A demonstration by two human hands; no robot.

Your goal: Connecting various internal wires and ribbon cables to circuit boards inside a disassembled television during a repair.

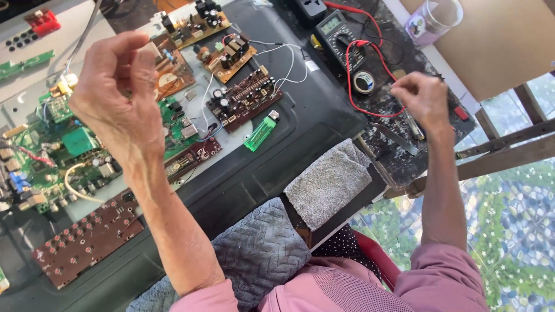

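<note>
My left hand (118, 95) is raised above the green circuit board (63, 150), fingers curled in toward the thumb with nothing visible in them. My right hand (425, 98) is closed at the right edge of the dark workbench (324, 110), and a metal tool shaft (414, 125) pokes out below the fist. Just left of that hand lie a roll of black tape (364, 82) and a looping red test lead (370, 110). A green lighter (260, 133) lies between the two hands.
Several brown circuit boards (243, 95) with white wires lie at the top centre, and a long brown board (87, 240) at the lower left. A multimeter (338, 29), metal tweezers (399, 138), two grey cloths (329, 182) and a clear cup (433, 20) are also here.
</note>
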